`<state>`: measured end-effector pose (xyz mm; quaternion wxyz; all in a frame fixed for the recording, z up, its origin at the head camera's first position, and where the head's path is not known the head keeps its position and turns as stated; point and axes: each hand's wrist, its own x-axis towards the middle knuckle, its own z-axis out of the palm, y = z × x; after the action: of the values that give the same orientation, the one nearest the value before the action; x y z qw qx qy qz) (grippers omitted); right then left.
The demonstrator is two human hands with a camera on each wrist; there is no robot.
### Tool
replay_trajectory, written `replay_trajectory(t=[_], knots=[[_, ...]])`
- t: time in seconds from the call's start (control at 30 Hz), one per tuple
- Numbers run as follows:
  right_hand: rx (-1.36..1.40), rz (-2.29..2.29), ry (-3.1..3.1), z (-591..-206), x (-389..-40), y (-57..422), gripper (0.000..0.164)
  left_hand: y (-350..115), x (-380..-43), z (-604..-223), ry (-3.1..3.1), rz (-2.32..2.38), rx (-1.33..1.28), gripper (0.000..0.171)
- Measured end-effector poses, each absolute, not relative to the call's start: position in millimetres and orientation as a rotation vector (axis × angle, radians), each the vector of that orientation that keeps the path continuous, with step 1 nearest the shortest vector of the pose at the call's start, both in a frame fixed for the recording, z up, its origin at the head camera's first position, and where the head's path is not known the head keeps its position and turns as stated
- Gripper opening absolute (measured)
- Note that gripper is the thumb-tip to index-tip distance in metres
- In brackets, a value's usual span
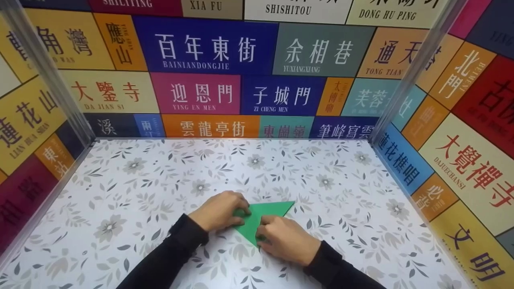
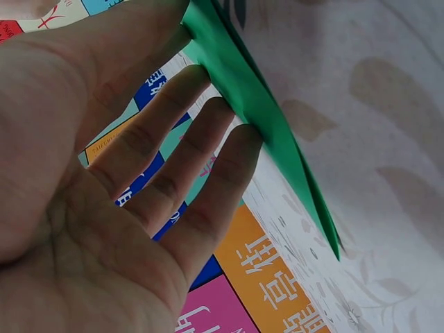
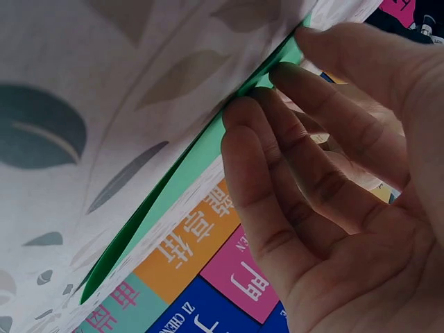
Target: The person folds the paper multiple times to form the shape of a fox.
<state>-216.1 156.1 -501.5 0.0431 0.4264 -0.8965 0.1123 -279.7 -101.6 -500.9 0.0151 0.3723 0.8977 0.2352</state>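
Note:
A folded green sheet of paper (image 1: pixel 270 209) lies on the patterned tabletop in front of me, its visible outline roughly triangular with one corner pointing right. Over its left end rests my left hand (image 1: pixel 221 209). In the left wrist view the fairly straight fingers touch the green paper (image 2: pixel 239 87) with their tips, and the thumb reaches its far end. My right hand (image 1: pixel 286 240) touches the near right edge. Seen from the right wrist, loosely bent fingertips press along the paper (image 3: pixel 156 208), where slightly parted layers show. The hands hide part of the sheet.
A white tabletop (image 1: pixel 160 172) with grey flowers and leaves spreads around the paper. Colourful panels with Chinese lettering form a back wall (image 1: pixel 209 48), a left wall (image 1: pixel 28 120) and a right wall (image 1: pixel 466 152). Clear strips run up the corners.

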Motion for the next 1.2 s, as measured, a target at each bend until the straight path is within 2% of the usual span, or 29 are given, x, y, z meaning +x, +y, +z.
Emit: replay_trajectory(t=[1.0,1.2], knots=[[1.263,0.314,-2.637,-509.5,-217.5,152.3,0.009,-103.8,-280.1,-503.1,2.816,0.734,1.183,0.026],[1.259,0.435,-2.603,-510.8,-220.6,154.9,0.010,-103.6,-280.2,-501.9,2.813,0.724,1.184,0.028]])
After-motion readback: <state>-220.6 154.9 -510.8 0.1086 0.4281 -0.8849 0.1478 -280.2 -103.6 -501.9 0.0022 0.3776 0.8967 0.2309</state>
